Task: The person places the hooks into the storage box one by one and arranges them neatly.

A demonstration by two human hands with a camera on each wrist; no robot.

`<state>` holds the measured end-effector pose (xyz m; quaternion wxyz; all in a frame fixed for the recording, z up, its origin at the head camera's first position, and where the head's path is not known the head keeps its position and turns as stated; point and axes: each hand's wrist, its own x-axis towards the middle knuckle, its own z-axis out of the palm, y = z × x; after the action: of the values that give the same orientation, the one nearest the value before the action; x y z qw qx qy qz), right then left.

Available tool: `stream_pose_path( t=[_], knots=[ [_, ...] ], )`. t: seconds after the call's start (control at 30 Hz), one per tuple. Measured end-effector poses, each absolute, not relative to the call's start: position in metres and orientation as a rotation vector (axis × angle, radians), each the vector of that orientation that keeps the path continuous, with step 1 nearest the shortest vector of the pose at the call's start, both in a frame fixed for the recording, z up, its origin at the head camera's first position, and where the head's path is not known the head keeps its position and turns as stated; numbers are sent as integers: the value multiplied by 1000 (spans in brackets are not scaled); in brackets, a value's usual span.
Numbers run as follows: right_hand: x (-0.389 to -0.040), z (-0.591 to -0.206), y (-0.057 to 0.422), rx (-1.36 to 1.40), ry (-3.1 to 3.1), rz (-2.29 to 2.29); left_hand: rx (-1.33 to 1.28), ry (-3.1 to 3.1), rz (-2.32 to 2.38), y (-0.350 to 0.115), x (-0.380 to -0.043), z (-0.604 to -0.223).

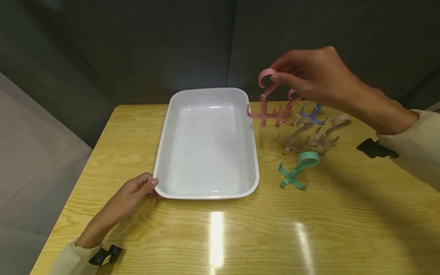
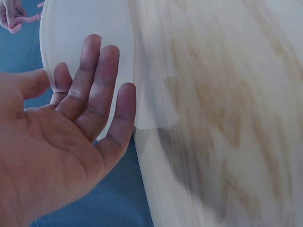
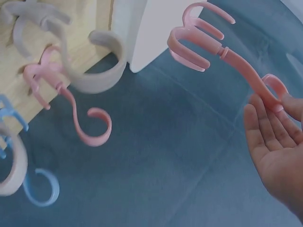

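Pinching a pink hook (image 1: pixel 263 110) with fingers of the right hand (image 1: pixel 311 72), upper right of the head view. Pinching a white tray (image 1: pixel 207 152) by its corner with the left hand (image 1: pixel 132 194), lower left.

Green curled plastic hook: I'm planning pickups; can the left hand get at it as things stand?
Probably not: the left hand grips the white rectangular tray, which lies between it and the green hook.
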<state>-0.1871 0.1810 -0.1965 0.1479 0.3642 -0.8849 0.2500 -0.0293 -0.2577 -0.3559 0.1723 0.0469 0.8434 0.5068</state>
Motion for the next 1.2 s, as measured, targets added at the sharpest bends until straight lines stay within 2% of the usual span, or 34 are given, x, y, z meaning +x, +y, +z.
stream_pose_path(
  t=[0.6, 1.2],
  knots=[
    [-223, -215, 109, 1209, -2674, 844, 144, 2413, 1436, -255, -28, -355],
    [-255, -228, 54, 1239, -2764, 1007, 142, 2427, 1429, -253, -27, -357]
  ],
)
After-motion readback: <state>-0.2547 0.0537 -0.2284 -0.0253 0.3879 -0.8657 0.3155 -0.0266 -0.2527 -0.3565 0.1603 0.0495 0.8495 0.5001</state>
